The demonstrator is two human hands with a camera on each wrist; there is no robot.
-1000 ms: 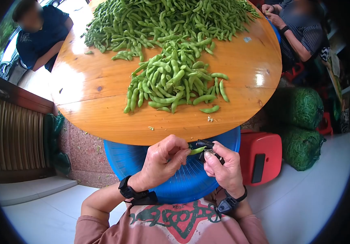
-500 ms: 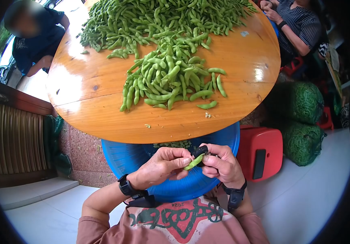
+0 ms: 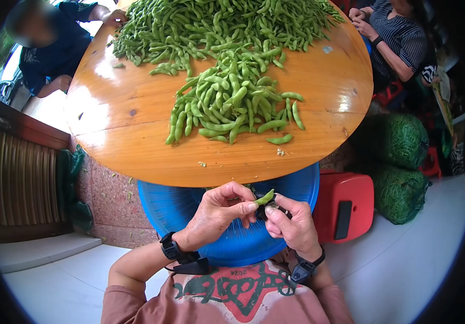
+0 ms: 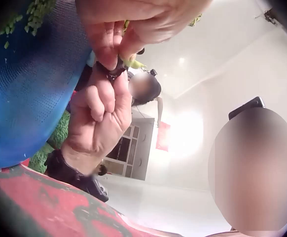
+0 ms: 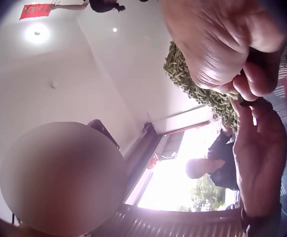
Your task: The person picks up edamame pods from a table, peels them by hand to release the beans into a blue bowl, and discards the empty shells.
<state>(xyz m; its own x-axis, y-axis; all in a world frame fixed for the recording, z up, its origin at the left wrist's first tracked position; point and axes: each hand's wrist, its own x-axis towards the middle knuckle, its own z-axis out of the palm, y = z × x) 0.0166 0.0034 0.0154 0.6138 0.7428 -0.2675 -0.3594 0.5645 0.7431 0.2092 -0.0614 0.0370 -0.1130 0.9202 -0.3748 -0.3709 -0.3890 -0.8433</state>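
Note:
My left hand (image 3: pixel 221 210) pinches a green soybean pod (image 3: pixel 265 197) between thumb and index finger, above the blue basin. The pod's free end points up and away from me. Close against it, my right hand (image 3: pixel 296 222) has curled fingers with black coverings (image 3: pixel 265 211) at their tips and a bare thumb working at the pod. In the left wrist view, the pod (image 4: pixel 136 64) shows as a light green tip where both hands' fingertips meet. In the right wrist view, my right hand's fingers hide most of the pod.
A wooden table (image 3: pixel 135 162) carries a small pod pile (image 3: pixel 227 102) and a large pile (image 3: pixel 227 24). Below its edge sits the blue basin (image 3: pixel 248 248). A red stool (image 3: pixel 359 197) and full green net bags (image 3: pixel 397 189) stand right. Two people sit across the table.
The pod's angle between my fingers has shifted, and my right thumb now sits lower beside it. The person at far left has reached a hand to the large pile.

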